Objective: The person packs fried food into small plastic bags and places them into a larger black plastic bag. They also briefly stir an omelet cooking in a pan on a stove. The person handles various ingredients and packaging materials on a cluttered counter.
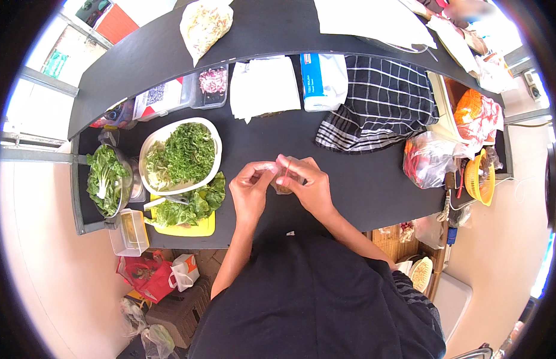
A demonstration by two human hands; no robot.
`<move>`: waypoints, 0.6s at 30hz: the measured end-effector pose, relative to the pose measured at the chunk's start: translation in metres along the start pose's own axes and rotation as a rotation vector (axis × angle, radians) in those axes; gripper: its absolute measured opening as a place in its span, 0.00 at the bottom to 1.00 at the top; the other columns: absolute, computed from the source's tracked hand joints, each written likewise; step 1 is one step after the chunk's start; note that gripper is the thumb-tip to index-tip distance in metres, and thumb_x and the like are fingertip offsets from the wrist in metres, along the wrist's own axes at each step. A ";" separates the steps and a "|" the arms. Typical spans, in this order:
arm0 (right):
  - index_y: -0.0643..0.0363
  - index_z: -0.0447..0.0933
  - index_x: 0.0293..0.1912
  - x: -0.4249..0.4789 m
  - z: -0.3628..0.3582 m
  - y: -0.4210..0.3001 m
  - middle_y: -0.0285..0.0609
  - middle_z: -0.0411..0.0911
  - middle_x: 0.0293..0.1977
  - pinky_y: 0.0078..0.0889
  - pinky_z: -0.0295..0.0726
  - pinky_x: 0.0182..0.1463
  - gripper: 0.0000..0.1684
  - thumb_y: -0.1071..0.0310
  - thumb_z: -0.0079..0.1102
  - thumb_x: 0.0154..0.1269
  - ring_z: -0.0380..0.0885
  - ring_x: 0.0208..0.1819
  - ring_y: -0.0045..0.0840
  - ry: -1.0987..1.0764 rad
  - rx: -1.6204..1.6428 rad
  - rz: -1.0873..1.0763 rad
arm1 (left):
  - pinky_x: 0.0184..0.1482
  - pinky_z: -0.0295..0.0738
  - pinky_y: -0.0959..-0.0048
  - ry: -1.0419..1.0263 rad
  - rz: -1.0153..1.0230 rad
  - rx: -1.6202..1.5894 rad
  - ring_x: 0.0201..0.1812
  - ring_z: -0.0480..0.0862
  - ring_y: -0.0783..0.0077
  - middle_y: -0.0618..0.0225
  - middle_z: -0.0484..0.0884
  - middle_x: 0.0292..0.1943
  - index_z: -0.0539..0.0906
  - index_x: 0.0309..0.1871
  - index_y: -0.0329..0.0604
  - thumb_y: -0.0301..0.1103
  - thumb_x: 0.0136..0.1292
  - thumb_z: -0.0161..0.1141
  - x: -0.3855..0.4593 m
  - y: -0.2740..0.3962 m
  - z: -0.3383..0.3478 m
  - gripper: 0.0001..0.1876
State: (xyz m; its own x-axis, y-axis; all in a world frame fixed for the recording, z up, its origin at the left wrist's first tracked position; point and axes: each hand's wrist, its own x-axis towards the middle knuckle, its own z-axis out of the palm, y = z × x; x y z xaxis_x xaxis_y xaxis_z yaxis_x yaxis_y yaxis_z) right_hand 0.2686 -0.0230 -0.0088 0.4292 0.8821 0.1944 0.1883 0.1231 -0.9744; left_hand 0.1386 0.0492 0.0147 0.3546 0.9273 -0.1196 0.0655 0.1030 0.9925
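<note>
Over the dark table, my left hand (249, 190) pinches the top of a small clear plastic bag (284, 190). My right hand (311, 183) grips the same bag from the other side, with its fingertips meeting those of the left. Something brownish shows through the plastic, too small to tell. A thin reddish strand, perhaps a rubber band, runs near the right fingers. Left of my hands stands a white tub (218, 155) of chopped greens (189, 146). Leafy greens (188, 207) and a knife (166, 200) lie on a yellow cutting board (188, 229) in front of it.
A pot (124, 190) of leafy greens stands far left, beside a clear container (125, 235). White paper sheets (264, 87), a tissue pack (323, 83) and a checked cloth (381, 103) lie under the raised shelf (273, 27). Plastic bags (432, 159) and a yellow basket (479, 179) are right.
</note>
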 end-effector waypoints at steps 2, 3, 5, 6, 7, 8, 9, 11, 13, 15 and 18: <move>0.57 0.82 0.52 0.002 -0.001 -0.008 0.40 0.83 0.45 0.32 0.76 0.47 0.26 0.72 0.71 0.50 0.76 0.40 0.33 -0.017 -0.280 -0.167 | 0.39 0.75 0.81 -0.043 -0.050 0.058 0.34 0.81 0.83 0.70 0.86 0.34 0.88 0.39 0.37 0.26 0.60 0.66 0.000 0.010 -0.001 0.06; 0.58 0.82 0.49 0.004 -0.001 -0.008 0.40 0.82 0.42 0.33 0.76 0.46 0.23 0.73 0.70 0.50 0.75 0.39 0.34 -0.006 -0.325 -0.216 | 0.38 0.75 0.81 -0.062 -0.060 0.085 0.34 0.81 0.82 0.69 0.86 0.33 0.88 0.39 0.37 0.27 0.59 0.67 0.000 0.011 0.000 0.06; 0.60 0.82 0.43 0.011 -0.002 -0.005 0.40 0.81 0.37 0.34 0.76 0.43 0.17 0.75 0.69 0.50 0.75 0.37 0.35 0.016 -0.412 -0.315 | 0.37 0.75 0.78 -0.059 0.030 0.214 0.33 0.81 0.80 0.68 0.86 0.32 0.87 0.38 0.39 0.27 0.58 0.68 -0.001 0.016 0.002 0.05; 0.61 0.81 0.41 0.014 -0.001 -0.003 0.40 0.80 0.35 0.35 0.75 0.42 0.15 0.76 0.68 0.50 0.74 0.36 0.35 0.034 -0.414 -0.331 | 0.36 0.75 0.77 -0.037 0.132 0.314 0.33 0.80 0.78 0.68 0.85 0.31 0.86 0.37 0.40 0.27 0.58 0.68 -0.002 0.021 0.004 0.05; 0.61 0.80 0.38 0.016 0.000 -0.002 0.40 0.79 0.33 0.36 0.75 0.40 0.12 0.77 0.67 0.50 0.73 0.36 0.36 0.051 -0.416 -0.347 | 0.34 0.74 0.75 -0.014 0.234 0.415 0.32 0.80 0.76 0.68 0.84 0.30 0.86 0.36 0.40 0.27 0.57 0.69 -0.003 0.025 0.006 0.05; 0.61 0.79 0.35 0.017 0.001 -0.001 0.40 0.78 0.31 0.37 0.75 0.39 0.11 0.78 0.67 0.49 0.73 0.35 0.36 0.069 -0.418 -0.364 | 0.34 0.74 0.73 0.036 0.265 0.429 0.32 0.80 0.74 0.68 0.83 0.29 0.84 0.35 0.41 0.27 0.56 0.69 -0.005 0.030 0.009 0.05; 0.62 0.78 0.35 0.017 0.002 -0.001 0.41 0.77 0.31 0.37 0.75 0.39 0.11 0.78 0.66 0.49 0.73 0.35 0.36 0.063 -0.415 -0.361 | 0.33 0.74 0.71 0.088 0.296 0.446 0.31 0.79 0.71 0.68 0.81 0.28 0.82 0.34 0.42 0.27 0.56 0.69 -0.008 0.035 0.010 0.05; 0.62 0.77 0.33 0.018 0.003 -0.004 0.41 0.77 0.31 0.38 0.75 0.37 0.11 0.80 0.66 0.47 0.73 0.34 0.37 0.051 -0.408 -0.357 | 0.33 0.74 0.69 0.101 0.384 0.529 0.30 0.79 0.69 0.68 0.79 0.27 0.80 0.32 0.42 0.26 0.55 0.68 -0.009 0.034 0.010 0.06; 0.62 0.77 0.33 0.017 0.005 -0.002 0.40 0.77 0.31 0.38 0.75 0.37 0.12 0.80 0.66 0.46 0.73 0.34 0.37 0.033 -0.461 -0.383 | 0.33 0.74 0.70 0.022 0.496 0.655 0.30 0.79 0.69 0.68 0.78 0.26 0.78 0.30 0.41 0.24 0.54 0.68 -0.007 0.024 0.010 0.08; 0.62 0.77 0.34 0.017 0.005 -0.002 0.40 0.77 0.31 0.37 0.75 0.37 0.13 0.81 0.66 0.45 0.73 0.34 0.37 0.027 -0.485 -0.389 | 0.34 0.75 0.69 0.015 0.488 0.721 0.30 0.79 0.66 0.66 0.80 0.28 0.80 0.31 0.41 0.25 0.53 0.67 -0.006 0.021 0.011 0.06; 0.61 0.78 0.35 0.018 0.005 -0.005 0.40 0.77 0.30 0.37 0.76 0.37 0.14 0.81 0.67 0.44 0.73 0.34 0.37 0.044 -0.481 -0.384 | 0.33 0.75 0.68 0.050 0.508 0.711 0.29 0.79 0.66 0.66 0.81 0.28 0.81 0.31 0.41 0.25 0.54 0.67 -0.004 0.020 0.011 0.05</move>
State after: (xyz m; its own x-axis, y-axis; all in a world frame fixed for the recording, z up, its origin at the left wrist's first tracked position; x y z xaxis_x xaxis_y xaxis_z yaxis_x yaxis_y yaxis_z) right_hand 0.2711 -0.0052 -0.0006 0.2859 0.7946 0.5356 0.7097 0.2000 -0.6755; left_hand 0.1492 0.0435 0.0346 0.4584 0.8166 0.3507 0.4832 -0.5602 0.6728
